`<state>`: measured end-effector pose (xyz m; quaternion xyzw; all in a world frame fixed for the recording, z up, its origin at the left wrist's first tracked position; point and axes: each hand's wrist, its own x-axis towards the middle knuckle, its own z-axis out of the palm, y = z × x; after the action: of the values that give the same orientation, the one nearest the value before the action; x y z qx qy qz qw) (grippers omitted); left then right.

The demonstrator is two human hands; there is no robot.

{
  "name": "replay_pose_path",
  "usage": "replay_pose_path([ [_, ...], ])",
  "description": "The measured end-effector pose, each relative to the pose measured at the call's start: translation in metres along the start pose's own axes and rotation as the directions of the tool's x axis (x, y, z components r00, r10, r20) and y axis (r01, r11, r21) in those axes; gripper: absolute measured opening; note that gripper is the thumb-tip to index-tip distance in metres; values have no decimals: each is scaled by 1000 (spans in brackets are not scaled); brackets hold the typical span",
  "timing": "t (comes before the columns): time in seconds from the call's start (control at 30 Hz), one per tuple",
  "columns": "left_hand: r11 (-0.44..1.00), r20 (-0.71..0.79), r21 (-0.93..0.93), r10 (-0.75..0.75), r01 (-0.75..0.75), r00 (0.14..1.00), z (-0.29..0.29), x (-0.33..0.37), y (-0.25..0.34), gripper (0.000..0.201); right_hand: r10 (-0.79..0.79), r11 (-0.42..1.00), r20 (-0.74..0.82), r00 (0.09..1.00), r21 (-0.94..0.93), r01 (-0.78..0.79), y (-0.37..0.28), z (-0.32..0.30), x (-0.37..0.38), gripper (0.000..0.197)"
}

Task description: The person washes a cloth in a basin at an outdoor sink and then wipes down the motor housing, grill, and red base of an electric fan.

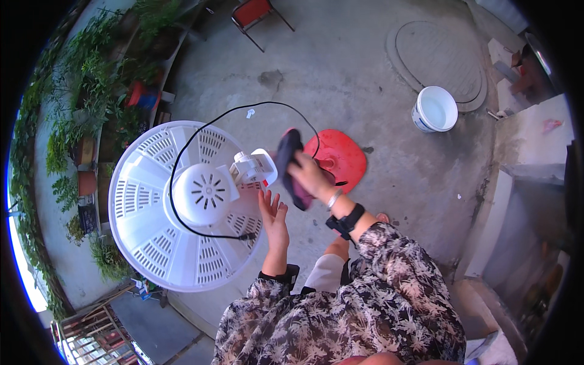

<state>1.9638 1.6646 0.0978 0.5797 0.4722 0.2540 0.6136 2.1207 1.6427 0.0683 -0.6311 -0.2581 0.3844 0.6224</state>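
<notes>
A white standing fan (201, 194) is to my left, with the vented back of its head toward me and a red base (350, 159) on the floor. Its black power cord (267, 102) loops over the fan head, and the plug (248, 236) hangs near the lower rim. My right hand (311, 176) grips a dark maroon and black cloth (289, 159), blurred by motion, beside the white neck joint (252, 167). Just below that joint my left hand (275, 228) is raised, fingers apart and holding nothing. The cloth and right hand hide most of the fan's pole.
A white bucket (435, 109) with water stands at the right, by a round manhole cover (443, 61). Potted plants (85, 146) line the left wall. A red chair (250, 12) is at the back. A low concrete wall (486, 219) runs along the right.
</notes>
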Motion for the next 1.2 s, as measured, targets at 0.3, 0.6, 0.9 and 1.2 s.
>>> replay_pose_path([
  [0.3, 994, 83, 58, 84, -89, 993, 2, 20, -11, 76, -88, 977, -446, 891, 138, 165, 111, 54, -4, 33],
  [0.6, 950, 32, 290, 108, -113, 994, 21, 31, -45, 68, 386, 919, -352, 853, 61, -391, 253, -14, -34, 27],
  [0.9, 978, -276, 205, 99, -43, 956, 32, 24, -102, 68, 713, 337, -52, 699, 900, -277, 249, -104, -55, 27],
  [1.2, 975, -13, 186, -123, 124, 992, 19, 52, -162, 69, 425, 535, 46, 904, 793, -291, 235, -34, 28, 31],
])
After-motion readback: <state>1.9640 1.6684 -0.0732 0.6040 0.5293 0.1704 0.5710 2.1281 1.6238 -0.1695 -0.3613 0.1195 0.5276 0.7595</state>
